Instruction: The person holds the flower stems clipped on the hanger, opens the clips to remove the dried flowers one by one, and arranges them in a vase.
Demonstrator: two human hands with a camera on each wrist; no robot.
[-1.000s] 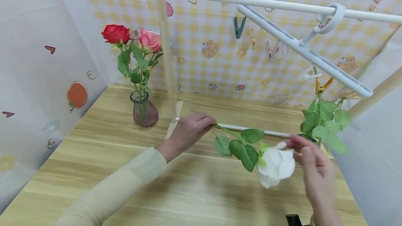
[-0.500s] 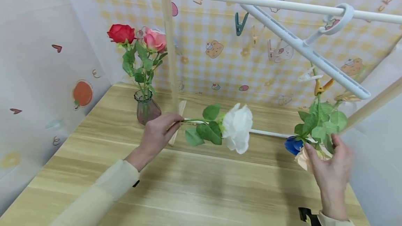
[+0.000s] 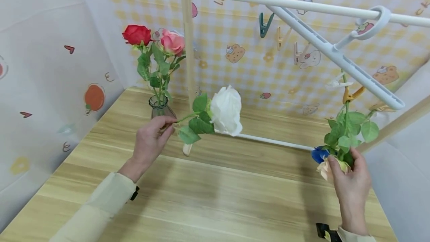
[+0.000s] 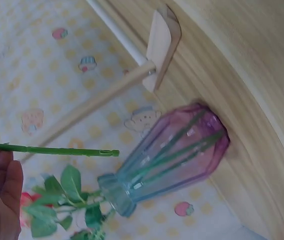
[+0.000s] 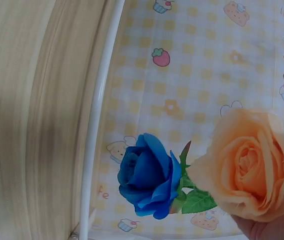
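White rose (image 3: 227, 109) has swung up and over toward the vase (image 3: 161, 108) in the last second; we've got its stem pinched in our left hand (image 3: 150, 141), bloom out past the fingers and the cut end (image 4: 112, 152) just short of the vase mouth. Meanwhile our right hand (image 3: 349, 176) let go of that bloom and now cups the peach rose (image 5: 247, 165), blue rose (image 5: 148, 176) just beside it, both hanging off the clip hanger (image 3: 336, 57). Looks like white's nearly in.

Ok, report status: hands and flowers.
Left hand pinches white rose stem, cut end near vase. Right hand holds peach rose; blue rose beside it.
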